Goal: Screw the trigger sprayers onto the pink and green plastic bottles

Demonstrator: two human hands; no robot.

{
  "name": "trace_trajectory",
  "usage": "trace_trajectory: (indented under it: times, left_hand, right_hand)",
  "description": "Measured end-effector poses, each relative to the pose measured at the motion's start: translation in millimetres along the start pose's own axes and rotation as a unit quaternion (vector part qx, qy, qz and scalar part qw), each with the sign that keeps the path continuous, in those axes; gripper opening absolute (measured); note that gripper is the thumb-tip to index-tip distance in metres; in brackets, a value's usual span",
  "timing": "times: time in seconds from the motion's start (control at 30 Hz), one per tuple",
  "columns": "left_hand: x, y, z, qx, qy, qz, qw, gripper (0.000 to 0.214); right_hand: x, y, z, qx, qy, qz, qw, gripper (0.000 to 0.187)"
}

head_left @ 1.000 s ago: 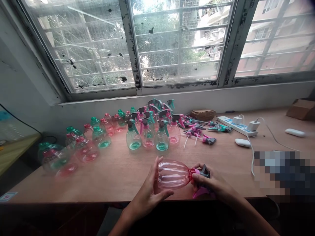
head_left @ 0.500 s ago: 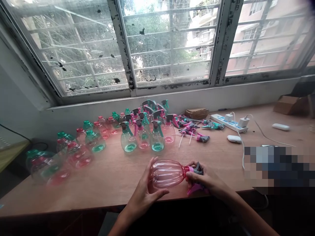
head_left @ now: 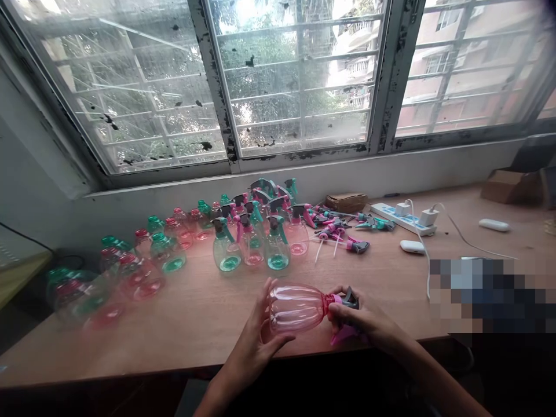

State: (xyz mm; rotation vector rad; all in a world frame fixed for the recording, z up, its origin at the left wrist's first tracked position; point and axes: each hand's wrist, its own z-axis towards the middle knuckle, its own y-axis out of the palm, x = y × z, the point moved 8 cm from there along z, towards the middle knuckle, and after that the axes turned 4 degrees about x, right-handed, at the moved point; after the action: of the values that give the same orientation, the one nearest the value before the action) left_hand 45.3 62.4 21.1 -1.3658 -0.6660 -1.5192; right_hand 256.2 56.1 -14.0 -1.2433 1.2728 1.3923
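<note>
A clear pink spray bottle lies sideways between my hands, above the table's front edge. Its base rests against my left hand, whose thumb and fingers curve round that end. At the neck, my right hand is closed round the pink collar and the grey-and-pink spray head. The pink trigger hangs below my right fingers. Behind the bottle, several green and pink bottles with spray heads stand upright in a group.
Several bottles without spray heads stand along the left of the wooden table. Loose spray heads lie in a pile at centre right. Beyond them are a cardboard piece, a power strip with cables, and a white case.
Both hands keep the same hold on the spray bottle, which has barely moved. The camera's view has shifted very slightly.
</note>
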Motion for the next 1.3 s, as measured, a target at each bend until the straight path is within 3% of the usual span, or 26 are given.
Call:
trace_trajectory:
  times: [0.17,0.4,0.57,0.67,0.8,0.97,1.17,1.3]
  left_hand:
    - [-4,-1.5,-1,-0.002,-0.003,0.009,1.0,0.102]
    - [-2,-2.1,-3,-0.017,0.019,0.027,0.999,0.088]
    - [-4,-1.9,-2,-0.01,0.011,0.015,1.0,0.104]
    - [-5,-0.8,-2,-0.011,-0.014,-0.008,1.0,0.098]
    - [-1,-2.8,-2,-0.001,0.007,0.023,1.0,0.091]
    - [-1,-3.9,-1,0.006,-0.007,0.011,1.0,0.102]
    - [-2,-3.2,-2,0.008,0.0,-0.011,1.0,0.088]
    - [-4,-3.8,-3,0.008,-0.002,-0.025,1.0,0.101]
  right_hand:
    - [2,0,2,-0.002,-0.011,0.031,0.999,0.039]
    - [-7,3,0,0.004,-0.014,0.05,0.999,0.037]
    - [-5,3,1,0.004,-0.013,0.032,0.999,0.038]
    - [-1,2,2,0.003,-0.009,0.035,0.999,0.04]
    - [-2,1,1,0.013,-0.015,0.055,0.998,0.039]
    - [-3,2,1,0.016,-0.006,0.036,0.999,0.039]
    - [-5,1,0,0.023,-0.007,0.026,0.999,0.04]
    - [-8,1,-1,0.028,-0.006,0.013,1.0,0.041]
